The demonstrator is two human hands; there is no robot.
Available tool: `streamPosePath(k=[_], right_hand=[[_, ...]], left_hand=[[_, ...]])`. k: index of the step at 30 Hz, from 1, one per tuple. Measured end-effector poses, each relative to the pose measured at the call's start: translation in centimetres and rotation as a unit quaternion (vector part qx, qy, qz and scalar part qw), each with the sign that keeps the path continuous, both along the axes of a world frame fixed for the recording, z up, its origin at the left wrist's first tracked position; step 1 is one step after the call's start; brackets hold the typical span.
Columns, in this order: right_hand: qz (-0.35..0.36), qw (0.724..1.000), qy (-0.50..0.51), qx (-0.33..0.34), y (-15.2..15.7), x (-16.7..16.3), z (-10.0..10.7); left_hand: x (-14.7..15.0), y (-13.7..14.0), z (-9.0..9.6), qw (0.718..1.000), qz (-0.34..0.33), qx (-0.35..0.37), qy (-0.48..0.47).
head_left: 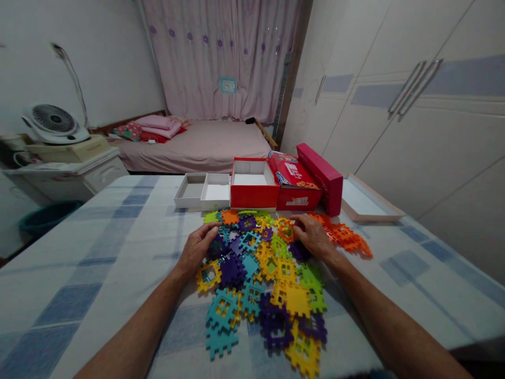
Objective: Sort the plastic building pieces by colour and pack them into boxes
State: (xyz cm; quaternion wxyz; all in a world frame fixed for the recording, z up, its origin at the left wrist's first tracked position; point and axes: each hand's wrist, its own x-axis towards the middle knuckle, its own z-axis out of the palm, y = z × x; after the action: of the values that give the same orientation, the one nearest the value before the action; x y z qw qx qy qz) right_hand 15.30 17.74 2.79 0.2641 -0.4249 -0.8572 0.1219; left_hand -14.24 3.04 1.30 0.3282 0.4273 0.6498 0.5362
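A heap of interlocking plastic tiles with notched edges lies in front of me, in turquoise, purple, yellow, green and orange. My left hand [197, 246] rests at the heap's left side, fingers stretched over a dark purple tile [218, 247]. Below it is a yellow frame tile [209, 275]. On the opposite side, my right hand [313, 236] has its fingers bent but apart, beside an orange tile [285, 229]. A purple tile [299, 251] is partly under that hand. Orange tiles [347, 237] lie overlapped just beyond its outer side.
Behind the heap stand a white divided tray [190, 202], an open red box [254, 197], a printed red box [298, 201] and a tilted pink-red lid [333, 195]. A shallow white tray [373, 216] lies right. A checked cloth [118, 284] covers the table.
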Motion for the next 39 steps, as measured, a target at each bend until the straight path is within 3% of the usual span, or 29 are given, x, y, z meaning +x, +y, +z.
streamPosePath(k=[6,13,15,17,19,21,24,27,30,34,39], right_hand=[[0.007,0.999,0.031,-0.040,0.0,0.1,-0.1],[-0.040,0.967,0.159,-0.195,0.9,1.5,0.8],[-0.077,0.958,0.178,-0.211,1.4,2.4,1.1],[-0.148,0.963,0.163,-0.158,1.9,3.2,1.4],[-0.215,0.969,0.109,-0.043,2.0,3.8,1.5],[-0.238,0.967,0.051,0.072,1.8,3.7,1.6],[-0.147,0.979,0.009,0.141,0.7,1.9,2.0],[0.030,0.995,0.007,0.098,-0.7,-1.9,2.7],[0.151,0.987,-0.026,0.054,-1.8,-6.6,3.3],[0.205,0.969,-0.109,0.086,-2.8,-11.8,3.5],[0.194,0.949,-0.192,0.159,-3.6,-15.4,2.6]], left_hand=[[0.2,-0.1,0.6,0.999,0.006,0.009,0.039],[0.1,0.0,0.4,0.999,0.000,0.007,0.048],[0.0,0.0,0.2,0.999,-0.001,0.009,0.050],[0.0,0.1,0.1,0.999,-0.001,0.008,0.047],[0.0,0.1,0.0,0.999,-0.006,0.005,0.033],[0.1,0.1,-0.1,1.000,-0.010,0.003,0.020],[0.2,0.1,-0.2,1.000,-0.011,0.007,0.014],[0.2,0.2,-0.4,1.000,-0.005,0.021,0.018],[0.2,0.3,-0.4,0.999,0.013,0.038,0.010],[0.2,0.3,-0.5,0.999,0.011,0.041,-0.028],[0.3,0.4,-0.3,0.999,0.023,0.044,-0.022]])
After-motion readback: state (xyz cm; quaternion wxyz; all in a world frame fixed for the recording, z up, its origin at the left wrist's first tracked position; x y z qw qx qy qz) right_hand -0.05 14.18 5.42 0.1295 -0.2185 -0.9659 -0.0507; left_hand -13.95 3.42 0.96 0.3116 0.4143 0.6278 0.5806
